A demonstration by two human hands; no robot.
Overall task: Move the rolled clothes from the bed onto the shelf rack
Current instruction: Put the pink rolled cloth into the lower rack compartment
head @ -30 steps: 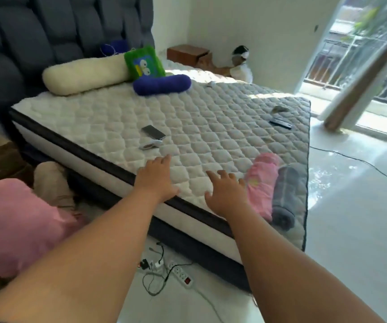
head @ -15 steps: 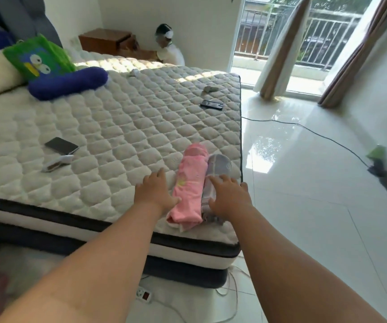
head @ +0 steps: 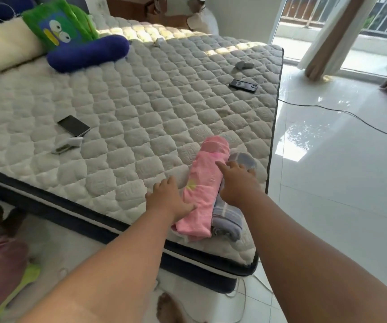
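Two rolled clothes lie side by side at the near right corner of the bed: a pink roll and a grey-blue striped roll to its right. My left hand lies flat against the pink roll's left side, thumb touching the cloth. My right hand rests on top of both rolls with fingers stretched out, covering the middle of the grey-blue one. Neither roll is lifted. The shelf rack is not in view.
On the mattress lie a dark phone, a white clip-like object, a black remote and a small grey item. Pillows and a green plush sit at the head. A cable crosses the tiled floor at right.
The view has swung right and closed in on the bed corner. Both hands moved from the mattress edge to the rolls; my right hand now reaches further along them.
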